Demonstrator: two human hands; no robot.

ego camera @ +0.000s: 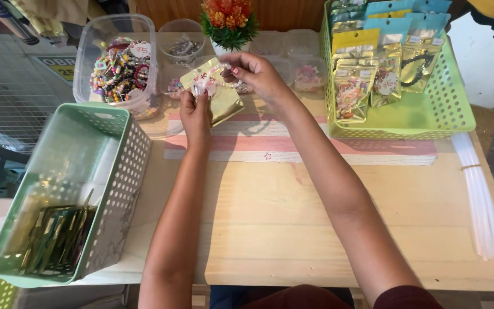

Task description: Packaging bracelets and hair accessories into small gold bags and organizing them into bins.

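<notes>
Near the table's (315, 229) far edge, left hand (195, 114) pinches the gold pouch (215, 91) while right hand's (255, 74) fingers grip a bracelet (206, 84) at its mouth; insertion underway, needing the mouth held open.

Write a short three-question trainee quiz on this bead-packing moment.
1. True or false: both hands hold the gold pouch.
2. Which basket holds the filled pouches: A) the mint basket, B) the lime basket?
3. What stands behind the right hand?

Key: 1 true, left hand grips it low and the right hand is at its top. 2 B. 3 a small potted plant with orange flowers.
</notes>
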